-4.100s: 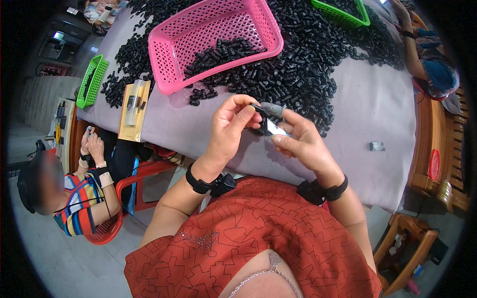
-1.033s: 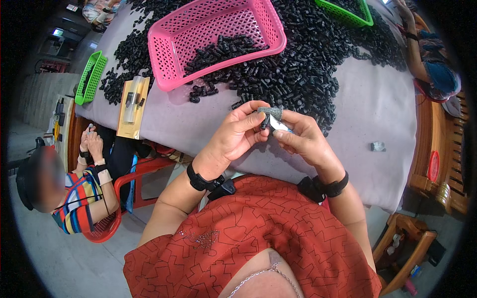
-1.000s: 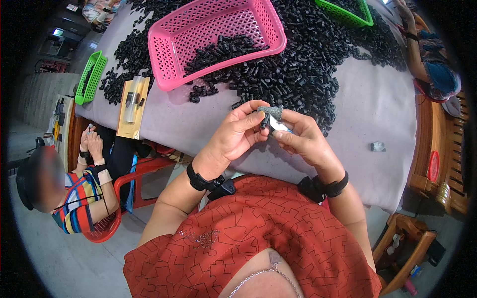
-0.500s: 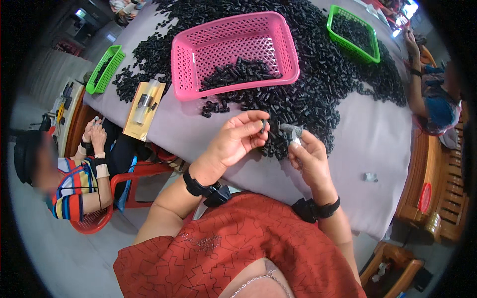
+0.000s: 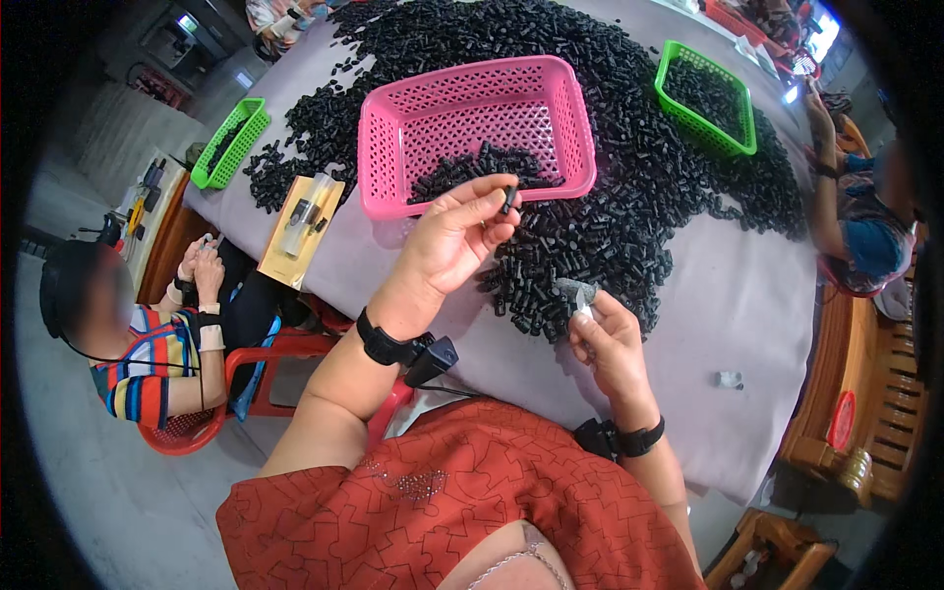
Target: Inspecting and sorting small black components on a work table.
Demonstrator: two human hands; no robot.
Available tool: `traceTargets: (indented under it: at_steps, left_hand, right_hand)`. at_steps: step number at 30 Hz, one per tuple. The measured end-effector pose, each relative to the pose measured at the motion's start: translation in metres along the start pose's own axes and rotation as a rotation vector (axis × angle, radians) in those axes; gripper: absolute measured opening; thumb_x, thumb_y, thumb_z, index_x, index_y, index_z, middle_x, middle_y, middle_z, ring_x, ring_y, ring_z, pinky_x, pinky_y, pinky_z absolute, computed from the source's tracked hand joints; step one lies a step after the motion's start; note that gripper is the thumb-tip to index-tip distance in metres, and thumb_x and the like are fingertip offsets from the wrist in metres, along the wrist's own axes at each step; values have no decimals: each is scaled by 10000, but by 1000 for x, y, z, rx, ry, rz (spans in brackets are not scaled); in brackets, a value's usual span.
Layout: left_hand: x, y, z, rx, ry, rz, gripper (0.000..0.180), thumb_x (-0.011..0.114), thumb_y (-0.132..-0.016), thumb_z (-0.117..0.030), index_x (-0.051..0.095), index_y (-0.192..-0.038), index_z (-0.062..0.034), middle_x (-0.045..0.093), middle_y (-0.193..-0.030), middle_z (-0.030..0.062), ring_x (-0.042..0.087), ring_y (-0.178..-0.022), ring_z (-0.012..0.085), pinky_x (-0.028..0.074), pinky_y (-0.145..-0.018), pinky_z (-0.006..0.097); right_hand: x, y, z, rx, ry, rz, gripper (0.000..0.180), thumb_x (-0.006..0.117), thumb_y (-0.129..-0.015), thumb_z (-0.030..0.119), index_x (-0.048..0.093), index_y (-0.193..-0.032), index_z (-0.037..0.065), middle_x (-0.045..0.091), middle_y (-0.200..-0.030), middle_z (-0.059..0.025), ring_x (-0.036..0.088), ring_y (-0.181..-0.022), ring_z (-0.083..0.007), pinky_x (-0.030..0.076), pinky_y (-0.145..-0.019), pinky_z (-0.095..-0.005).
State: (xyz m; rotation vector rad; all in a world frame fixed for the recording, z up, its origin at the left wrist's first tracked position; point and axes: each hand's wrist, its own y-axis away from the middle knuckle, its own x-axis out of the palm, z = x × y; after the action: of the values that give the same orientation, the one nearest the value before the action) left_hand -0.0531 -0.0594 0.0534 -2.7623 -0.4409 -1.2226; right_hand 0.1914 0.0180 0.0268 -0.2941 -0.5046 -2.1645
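Between the thumb and fingertips of my left hand (image 5: 442, 241) is a small black cylindrical piece (image 5: 508, 201). That hand is raised in front of the near rim of a pink lattice basket (image 5: 578, 133), which has a heap of black pieces inside. My right hand (image 5: 612, 339) is closed on a small tool (image 5: 576, 290) with a grey, rough-looking head and a whitish lower part; its lower end is hidden in the fingers. Just beyond that hand spreads a large pile of black cylindrical pieces (image 5: 619, 216) on the grey tablecloth (image 5: 688, 315).
Green baskets with black pieces stand at the left (image 5: 231, 143) and the far right (image 5: 708, 116). A yellow card (image 5: 295, 241) carries a clear tube and black pieces. A small greyish clear object (image 5: 728, 380) lies at right. People sit at left and right.
My left hand has moved up and away from my right hand with the black piece, nearer the pink basket. The right hand keeps its hold on the tool. The whole view has shifted slightly.
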Motion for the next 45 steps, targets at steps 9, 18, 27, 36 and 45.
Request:
traceTargets:
  at_steps: [9,18,27,36,45]
  left_hand:
    - [-5,-38,-35,290,-448,-254,305,603,-932,-64,588,-1230,-2,672,-1075,108,663,-1012,216,558,-852,309]
    - [-11,17,2,262,-796,-190,265,630,-918,-103,631,-1169,-17,689,-1034,57,644,-878,111,486,-735,228]
    - [-27,31,28,54,-970,-92,295,671,-871,-51,630,-1163,-51,614,-1011,1,581,-835,62,487,-741,215]
    - [26,25,51,378,-1795,494,179,638,-792,-99,559,-942,-40,601,-892,122,616,-853,310,501,-725,411]
    - [32,21,49,400,-1884,563,123,651,-770,-134,558,-791,-56,621,-682,112,649,-661,319,509,-579,429]
  right_hand:
    - [-1,-2,-3,-11,-26,-13,319,569,-949,91,560,-1257,8,535,-707,35,436,-560,-30,319,-481,-178]
    - [-3,-2,-1,-5,-18,72,484,633,-906,98,491,-1363,25,483,-697,60,422,-570,-22,327,-482,-170]
    - [3,0,4,-6,-70,147,557,641,-906,119,433,-1416,39,492,-737,55,419,-602,-24,337,-515,-172]
    - [1,5,2,146,-153,332,660,690,-853,140,369,-1409,-12,536,-725,10,481,-568,-49,332,-463,-173]
    - [3,7,11,194,-36,413,692,756,-785,109,401,-1367,-12,553,-729,3,491,-594,-48,358,-509,-163]
